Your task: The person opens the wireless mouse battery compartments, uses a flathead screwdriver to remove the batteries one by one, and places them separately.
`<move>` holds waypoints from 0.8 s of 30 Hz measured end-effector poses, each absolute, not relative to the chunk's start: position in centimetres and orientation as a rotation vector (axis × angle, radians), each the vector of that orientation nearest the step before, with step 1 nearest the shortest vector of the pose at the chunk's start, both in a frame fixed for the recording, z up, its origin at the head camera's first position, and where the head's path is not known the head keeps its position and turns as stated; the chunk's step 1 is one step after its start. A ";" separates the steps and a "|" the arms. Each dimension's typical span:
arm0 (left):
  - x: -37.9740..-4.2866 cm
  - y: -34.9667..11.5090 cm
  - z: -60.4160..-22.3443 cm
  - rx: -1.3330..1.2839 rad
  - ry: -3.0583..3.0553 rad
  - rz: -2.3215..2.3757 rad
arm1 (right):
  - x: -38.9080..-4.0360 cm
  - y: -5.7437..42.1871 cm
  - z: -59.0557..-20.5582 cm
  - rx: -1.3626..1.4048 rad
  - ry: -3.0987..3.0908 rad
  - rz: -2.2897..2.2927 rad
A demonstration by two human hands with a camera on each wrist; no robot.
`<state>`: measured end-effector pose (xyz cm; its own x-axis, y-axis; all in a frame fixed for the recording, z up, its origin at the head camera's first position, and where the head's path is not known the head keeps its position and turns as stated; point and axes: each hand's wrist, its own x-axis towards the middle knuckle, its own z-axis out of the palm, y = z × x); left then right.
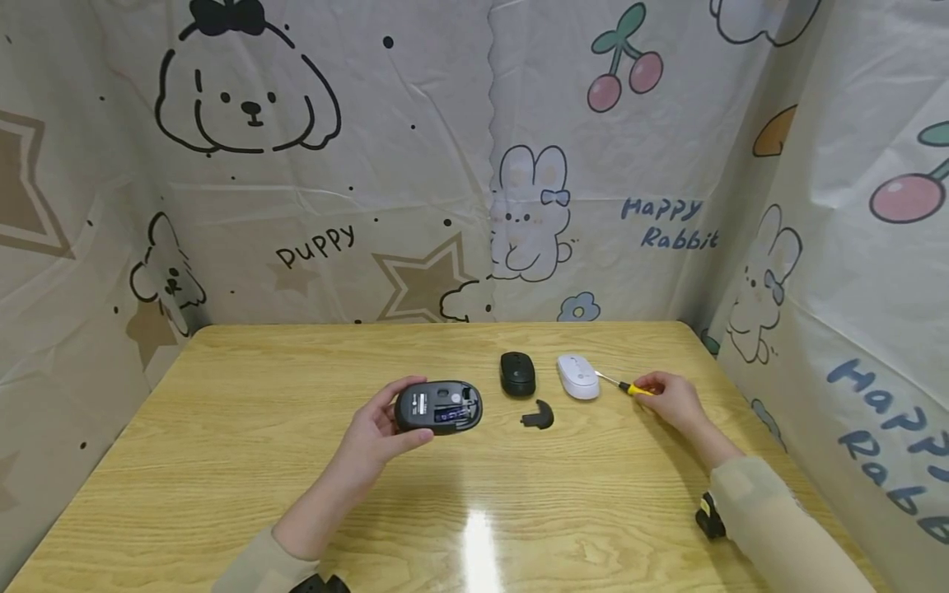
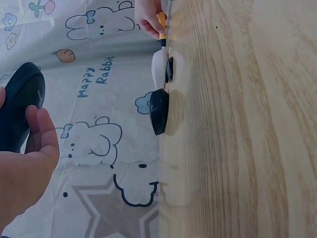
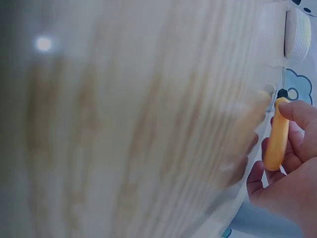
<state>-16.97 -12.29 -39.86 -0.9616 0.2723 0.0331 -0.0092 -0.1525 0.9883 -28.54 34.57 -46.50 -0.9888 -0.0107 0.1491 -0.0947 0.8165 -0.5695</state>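
My left hand [image 1: 376, 425] grips a black computer mouse [image 1: 415, 420] by its left end, above the table. Its underside faces me, with the battery compartment uncovered and a battery [image 1: 452, 413] inside. In the left wrist view the same mouse [image 2: 20, 106] shows its dark top side. Over on the right, my right hand [image 1: 670, 399] pinches the yellow handle of a screwdriver [image 1: 639, 389]. The screwdriver's metal shaft points left, its tip right by a white mouse [image 1: 578, 377]. The right wrist view shows the yellow handle [image 3: 277, 136] between thumb and fingers.
Another black mouse [image 1: 517, 375] sits left of the white one. A small curved black cover [image 1: 539, 415] lies in front of these two. The wooden table [image 1: 222, 461] meets patterned cloth [image 1: 415, 165] at the back and sides.
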 end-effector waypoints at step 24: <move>-17.0 -12.3 -39.8 0.357 1.907 2.229 | -28.2 33.5 -44.0 0.102 -2.871 0.904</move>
